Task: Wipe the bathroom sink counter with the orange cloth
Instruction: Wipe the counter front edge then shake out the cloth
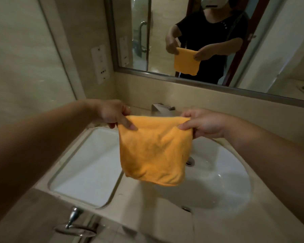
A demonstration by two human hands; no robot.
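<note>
An orange cloth, folded double, hangs in the air above the beige sink counter. My left hand pinches its upper left corner between thumb and fingers. My right hand pinches the upper right corner. The cloth hangs over the strip of counter between the two basins and hides part of the round white basin. It touches nothing below it.
A rectangular white recess lies left of the round basin. A metal faucet stands behind the cloth. A mirror above reflects a person holding the cloth. A socket plate is on the left wall, and a chrome fitting sits below the counter front.
</note>
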